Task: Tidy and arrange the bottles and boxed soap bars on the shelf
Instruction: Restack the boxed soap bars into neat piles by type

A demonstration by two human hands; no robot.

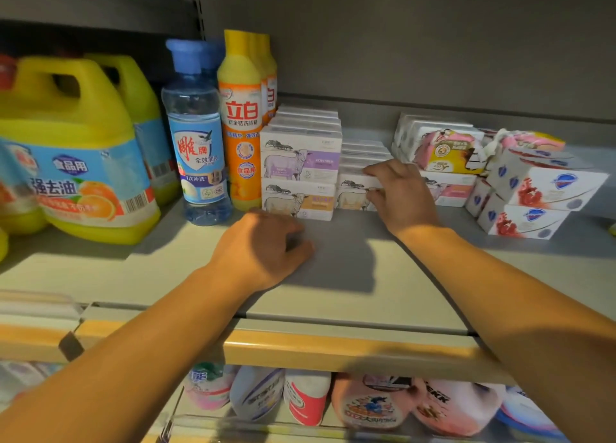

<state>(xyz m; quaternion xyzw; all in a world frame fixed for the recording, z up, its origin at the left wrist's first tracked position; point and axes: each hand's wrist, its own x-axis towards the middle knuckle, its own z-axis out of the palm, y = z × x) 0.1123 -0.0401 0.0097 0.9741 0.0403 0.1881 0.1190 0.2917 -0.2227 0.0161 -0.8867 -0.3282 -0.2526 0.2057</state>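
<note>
In the head view, the right hand (398,192) reaches deep onto the grey metal shelf (350,276) and rests on the low white cardboard soap box with a sheep drawing (353,192). Its fingers (375,170) curl over the box's top front edge while the thumb presses the front face, so the box is pinched. The box lies with its long axis across the shelf, directly ahead of that hand and just right of the two-high stack of matching sheep-print boxes (300,172), close to it or touching. The left hand (266,249) sits nearer the shelf front, fingers curled under and holding nothing, just before the stack's lower box. The right hand is plainly nearer, so squaring the box leftward against the stack likely falls to it. The clear blue-capped bottle (196,135) and orange bottle (241,122) stand upright left of the stack.
</note>
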